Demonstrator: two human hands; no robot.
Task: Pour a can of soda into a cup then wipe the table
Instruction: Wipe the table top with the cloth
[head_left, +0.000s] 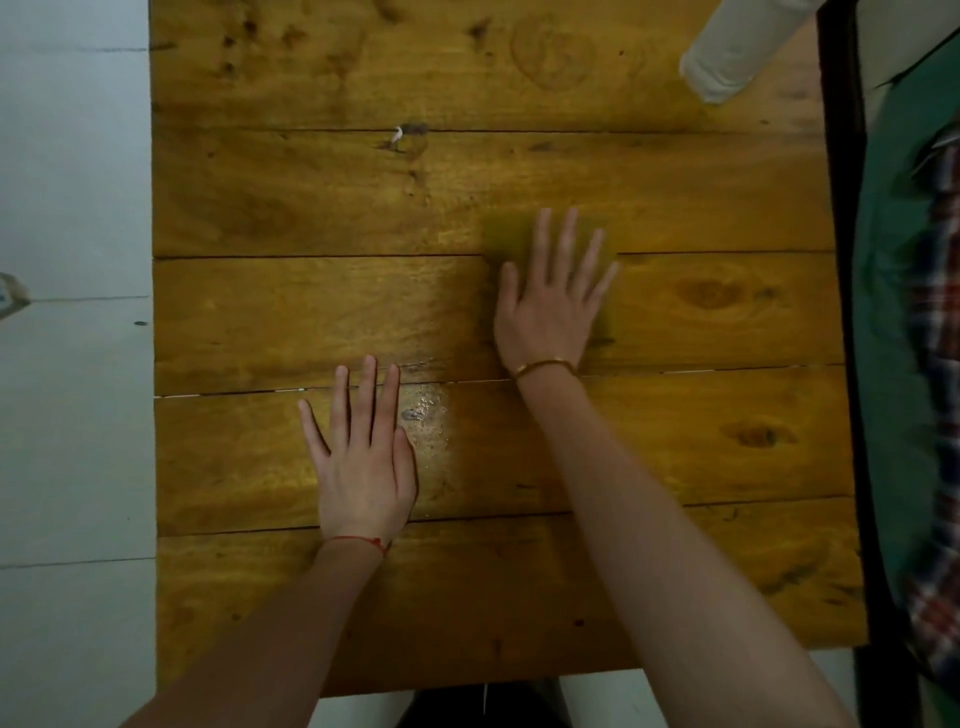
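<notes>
My right hand (550, 306) lies flat with fingers spread on a blurred yellow-green cloth (506, 236), pressing it onto the wooden table (311, 182) right of the middle. My left hand (363, 467) rests flat on the table nearer to me, fingers apart, holding nothing. A small wet, shiny patch (428, 410) sits just right of my left fingers. A white cup (727, 57) stands at the far right corner; I cannot see into it. No can is in view.
A dark chair frame (852, 312) with green and plaid fabric (930, 364) stands along the table's right edge. Pale floor tiles (72, 364) lie to the left. The table's near edge is just in front of my body.
</notes>
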